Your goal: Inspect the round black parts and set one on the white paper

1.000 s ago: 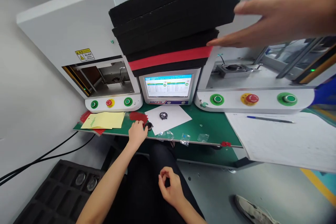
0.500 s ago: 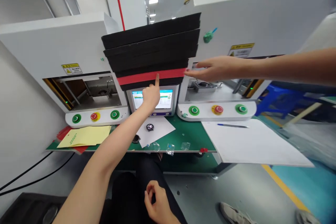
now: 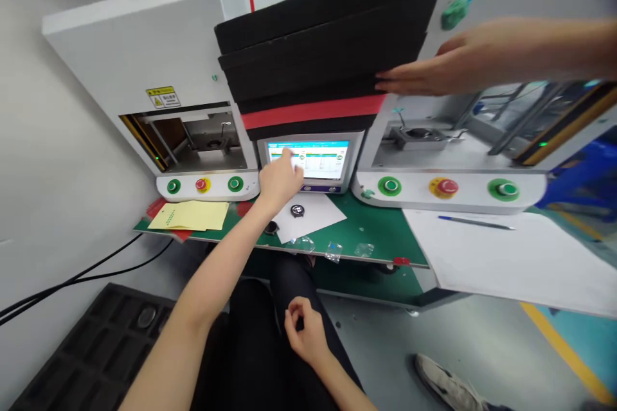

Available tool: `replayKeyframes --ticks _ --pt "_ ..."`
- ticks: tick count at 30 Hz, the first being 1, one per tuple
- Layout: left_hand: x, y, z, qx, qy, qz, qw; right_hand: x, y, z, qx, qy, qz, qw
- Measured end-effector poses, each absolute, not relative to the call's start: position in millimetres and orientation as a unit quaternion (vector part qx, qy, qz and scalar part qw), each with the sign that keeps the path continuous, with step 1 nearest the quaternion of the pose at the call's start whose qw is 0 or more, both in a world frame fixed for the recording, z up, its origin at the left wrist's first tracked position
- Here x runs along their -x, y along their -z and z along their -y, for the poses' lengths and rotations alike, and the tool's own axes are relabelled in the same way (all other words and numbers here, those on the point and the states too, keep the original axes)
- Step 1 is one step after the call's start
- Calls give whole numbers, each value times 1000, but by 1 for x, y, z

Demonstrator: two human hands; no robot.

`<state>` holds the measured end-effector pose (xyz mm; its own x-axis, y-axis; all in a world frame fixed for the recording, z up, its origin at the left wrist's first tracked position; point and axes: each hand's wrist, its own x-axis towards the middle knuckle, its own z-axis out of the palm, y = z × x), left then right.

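Note:
My left hand point(image 3: 280, 183) reaches up to the touchscreen point(image 3: 322, 166), its index finger stretched out at the lit display; whether the fingertip touches the glass I cannot tell. It holds nothing. My right hand point(image 3: 307, 332) rests on my thigh, loosely curled, with a gap between thumb and fingers and nothing held. Below the screen, a round black watch case point(image 3: 297, 210) with a lit face lies on a white paper sheet point(image 3: 321, 217). A second dark round case point(image 3: 271, 228) sits beside it, close to my left forearm.
Another person's hand point(image 3: 429, 77) touches the right edge of the black panels point(image 3: 328, 45) over the screen. White machines with green and red buttons point(image 3: 447, 187) flank it. Yellow papers point(image 3: 190, 215), small clear bags point(image 3: 333, 252) and a pen point(image 3: 475, 223) lie around. A black tray point(image 3: 96, 347) is lower left.
My left index finger has moved down from the red strip to the screen. The other person's hand has shifted up along the panels' edge. My view has tilted down and turned left.

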<state>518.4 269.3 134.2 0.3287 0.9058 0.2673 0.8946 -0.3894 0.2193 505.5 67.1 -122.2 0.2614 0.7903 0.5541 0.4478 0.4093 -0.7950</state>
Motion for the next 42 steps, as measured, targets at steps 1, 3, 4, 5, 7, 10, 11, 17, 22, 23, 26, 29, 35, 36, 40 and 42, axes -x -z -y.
replayKeyframes --ticks 1,3,4,5,7,10,11,17,22,23,26,29,35,36,40,42 --pt "-501 -116 -263 -801 -152 -578 34 -505 124 -67 524 -149 585 601" --pt "-469 -77 -251 -778 -109 -616 56 -505 129 -66 521 -159 578 608" --pt "-457 -59 -247 -770 -96 -627 63 -504 130 -66 520 -163 576 609" --pt "-449 -42 -243 -764 -91 -635 66 -503 132 -66 520 -166 576 609" --pt "-442 -18 -237 -756 -96 -643 73 -500 134 -66 522 -172 577 604" --pt "-448 -4 -235 -745 -119 -649 98 -497 135 -66 531 -174 581 592" --pt "-451 -3 -236 -740 -128 -651 112 -496 136 -67 533 -174 582 589" --pt "-447 -15 -239 -687 -220 -651 236 -496 134 -67 538 -164 584 585" --pt "-429 -28 -204 -602 -268 -591 466 -497 132 -66 538 -166 584 585" --pt "-425 -30 -192 -584 -266 -567 517 -497 131 -66 538 -167 583 585" --pt "-416 -29 -155 -518 -261 -503 641 -496 126 -64 535 -160 578 595" --pt "-408 -22 -126 -360 -270 -456 768 -497 113 -65 518 -134 576 618" --pt "-402 -30 -90 -353 -359 -394 769 -515 56 -59 516 -97 479 703" --pt "-402 -36 -85 -373 -373 -387 756 -518 43 -56 517 -100 457 717" --pt "-402 -57 -64 -450 -385 -363 719 -525 -12 -35 499 -125 422 747" --pt "-401 -63 -56 -483 -378 -356 705 -524 -35 -24 477 -138 431 754"
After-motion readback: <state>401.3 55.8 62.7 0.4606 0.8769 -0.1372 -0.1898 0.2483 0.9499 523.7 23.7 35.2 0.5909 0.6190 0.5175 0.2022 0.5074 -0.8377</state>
